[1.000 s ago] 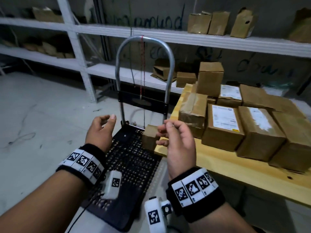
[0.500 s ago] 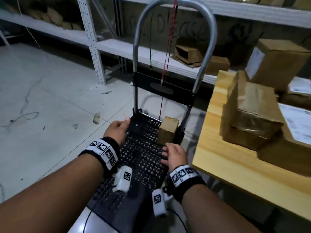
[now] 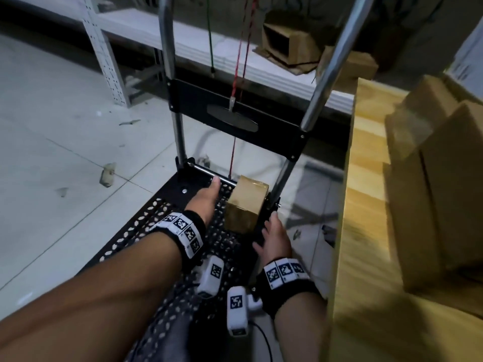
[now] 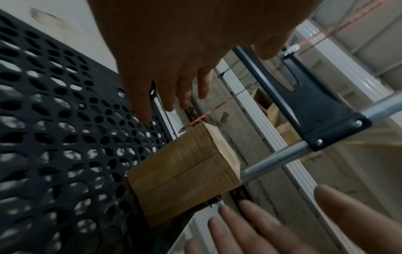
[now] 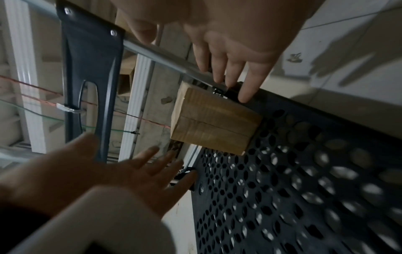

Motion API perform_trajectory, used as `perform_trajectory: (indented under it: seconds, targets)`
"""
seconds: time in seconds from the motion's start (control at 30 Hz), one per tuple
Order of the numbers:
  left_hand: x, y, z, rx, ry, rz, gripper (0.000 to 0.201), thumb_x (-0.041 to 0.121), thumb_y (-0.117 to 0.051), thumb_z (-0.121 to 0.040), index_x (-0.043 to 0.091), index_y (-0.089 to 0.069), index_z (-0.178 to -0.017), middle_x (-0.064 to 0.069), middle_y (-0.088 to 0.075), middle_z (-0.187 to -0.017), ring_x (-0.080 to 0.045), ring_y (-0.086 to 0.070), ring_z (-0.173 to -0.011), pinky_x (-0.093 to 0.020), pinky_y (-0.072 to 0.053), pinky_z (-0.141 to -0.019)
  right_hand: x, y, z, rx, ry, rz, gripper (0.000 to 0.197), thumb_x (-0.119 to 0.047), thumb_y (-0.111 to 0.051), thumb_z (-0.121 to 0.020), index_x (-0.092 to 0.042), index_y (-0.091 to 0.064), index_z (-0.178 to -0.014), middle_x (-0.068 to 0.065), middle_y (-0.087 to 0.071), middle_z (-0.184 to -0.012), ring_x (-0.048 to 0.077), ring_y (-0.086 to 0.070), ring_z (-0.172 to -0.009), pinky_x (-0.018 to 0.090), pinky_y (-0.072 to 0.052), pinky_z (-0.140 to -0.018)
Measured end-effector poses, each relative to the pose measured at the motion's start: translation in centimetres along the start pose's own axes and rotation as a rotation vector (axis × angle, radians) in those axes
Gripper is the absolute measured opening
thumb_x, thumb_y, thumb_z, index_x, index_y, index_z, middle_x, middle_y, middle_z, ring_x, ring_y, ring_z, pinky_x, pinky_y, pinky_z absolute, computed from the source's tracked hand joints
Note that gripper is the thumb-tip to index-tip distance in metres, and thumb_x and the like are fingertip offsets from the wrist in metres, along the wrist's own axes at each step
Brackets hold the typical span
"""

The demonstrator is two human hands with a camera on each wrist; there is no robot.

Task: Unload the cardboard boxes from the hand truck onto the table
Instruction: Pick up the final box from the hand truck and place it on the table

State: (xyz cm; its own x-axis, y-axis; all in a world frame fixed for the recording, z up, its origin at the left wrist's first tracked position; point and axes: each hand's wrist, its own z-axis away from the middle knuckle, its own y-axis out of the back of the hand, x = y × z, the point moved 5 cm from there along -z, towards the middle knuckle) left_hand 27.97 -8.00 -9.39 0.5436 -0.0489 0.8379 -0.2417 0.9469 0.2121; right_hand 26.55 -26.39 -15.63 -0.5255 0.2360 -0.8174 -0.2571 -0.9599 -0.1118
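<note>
One small brown cardboard box (image 3: 247, 202) stands at the back right corner of the hand truck's black perforated platform (image 3: 146, 226), against the frame. My left hand (image 3: 209, 194) reaches flat along the box's left side, fingers straight, a small gap showing in the left wrist view between that hand (image 4: 165, 96) and the box (image 4: 185, 171). My right hand (image 3: 271, 231) lies at the box's near right corner with straight fingers (image 5: 230, 72) beside the box (image 5: 213, 120). Neither hand grips it. On the right, the wooden table (image 3: 366, 178) holds several cardboard boxes (image 3: 431, 178).
The truck's silver handle (image 3: 329, 61) and black crossbar (image 3: 235, 111) rise right behind the box, with a red cord (image 3: 235, 82) hanging there. The table edge runs close along the truck's right side. White shelving (image 3: 183, 35) stands behind. Pale floor with debris (image 3: 108, 173) lies left.
Both hands dropped from chest height to the platform and moved forward to either side of the small box. The view leaned down and closer to the hand truck.
</note>
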Motion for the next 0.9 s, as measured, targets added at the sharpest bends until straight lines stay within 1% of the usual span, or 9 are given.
perform_trajectory:
  seconds: [0.07, 0.13, 0.2, 0.3, 0.4, 0.57, 0.67, 0.77, 0.9]
  targets:
    - [0.4, -1.4, -0.8, -0.038, -0.027, -0.045, 0.081, 0.068, -0.035, -0.103, 0.002, -0.061, -0.142, -0.019, -0.059, -0.149, -0.034, -0.055, -0.138, -0.040, -0.037, -0.120, 0.0, -0.8, -1.9, 0.007, 0.014, 0.108, 0.087, -0.085, -0.035, -0.090, -0.024, -0.056, -0.148, 0.000, -0.058, -0.146, 0.027, -0.055, -0.133, 0.051, -0.042, -0.115]
    - [-0.1, -2.2, -1.1, -0.061, 0.013, -0.091, 0.083, 0.070, -0.034, -0.102, 0.003, -0.062, -0.142, -0.019, -0.059, -0.149, -0.033, -0.055, -0.139, -0.041, -0.036, -0.122, 1.4, -1.1, -4.7, 0.017, 0.009, 0.175, 0.134, -0.113, -0.021, -0.051, -0.024, -0.063, -0.142, 0.003, -0.057, -0.154, 0.032, -0.053, -0.141, 0.055, -0.036, -0.121]
    - [-0.8, -3.1, -1.5, -0.097, 0.013, -0.103, 0.087, 0.075, -0.032, -0.100, 0.006, -0.063, -0.143, -0.014, -0.059, -0.149, -0.028, -0.055, -0.138, -0.039, -0.035, -0.122, 3.2, -1.4, -6.9, 0.001, -0.022, 0.196, 0.147, -0.117, -0.021, -0.034, -0.023, -0.068, -0.136, 0.007, -0.062, -0.150, 0.033, -0.056, -0.138, 0.054, -0.039, -0.120]
    - [-1.5, -2.9, -0.6, -0.089, -0.033, -0.088, 0.082, 0.072, -0.028, -0.103, 0.009, -0.068, -0.137, -0.008, -0.063, -0.139, -0.023, -0.056, -0.133, -0.035, -0.035, -0.120, 0.4, -1.7, -1.9, -0.018, -0.002, 0.286, 0.127, -0.111, -0.026, -0.057, -0.019, -0.071, -0.132, 0.009, -0.069, -0.139, 0.033, -0.063, -0.128, 0.046, -0.045, -0.115]
    - [-2.6, -1.0, 0.8, -0.007, -0.060, -0.096, 0.094, 0.089, -0.027, -0.086, 0.018, -0.074, -0.127, -0.006, -0.070, -0.135, -0.027, -0.062, -0.129, -0.044, -0.038, -0.119, -1.1, -2.1, 1.9, -0.080, 0.109, 0.355, 0.070, -0.066, -0.029, -0.105, -0.014, -0.068, -0.132, 0.002, -0.067, -0.126, 0.027, -0.062, -0.124, 0.027, -0.041, -0.097]
    - [-2.4, 4.3, 6.4, 0.164, -0.159, -0.142, 0.088, 0.091, -0.026, -0.086, 0.025, -0.071, -0.124, 0.004, -0.070, -0.123, -0.021, -0.063, -0.116, -0.031, -0.043, -0.084, -1.2, -4.7, 7.6, -0.101, 0.301, 0.333, 0.082, -0.080, -0.032, -0.094, -0.015, -0.073, -0.121, 0.009, -0.073, -0.124, 0.029, -0.067, -0.117, 0.043, -0.051, -0.107]
    - [-1.3, 7.6, 9.2, 0.212, -0.183, -0.096, 0.106, 0.103, -0.027, -0.072, 0.024, -0.072, -0.126, -0.001, -0.071, -0.128, -0.026, -0.064, -0.121, -0.043, -0.044, -0.110, -2.0, -5.5, 11.6, -0.153, 0.345, 0.352, 0.060, -0.055, -0.036, -0.108, -0.008, -0.073, -0.113, 0.016, -0.070, -0.121, 0.033, -0.064, -0.115, 0.037, -0.048, -0.102]
    - [0.1, 10.5, 13.3, 0.237, -0.213, -0.047, 0.120, 0.112, -0.033, -0.052, 0.024, -0.072, -0.124, -0.003, -0.072, -0.129, -0.028, -0.064, -0.122, -0.051, -0.046, -0.112, -2.2, -5.1, 16.9, -0.213, 0.372, 0.280, 0.052, -0.046, -0.039, -0.110, -0.008, -0.072, -0.121, 0.012, -0.070, -0.127, 0.028, -0.064, -0.120, 0.033, -0.048, -0.103]
    - [3.9, 12.6, 22.1, 0.352, -0.415, -0.118, 0.046, 0.061, -0.047, -0.103, 0.020, -0.068, -0.103, 0.004, -0.068, -0.094, -0.019, -0.061, -0.090, -0.027, -0.044, -0.074, -3.3, -5.3, 24.4, -0.203, 0.474, 0.243, 0.069, -0.063, -0.037, -0.099, -0.013, -0.068, -0.134, 0.006, -0.068, -0.135, 0.022, -0.062, -0.127, 0.042, -0.046, -0.115]
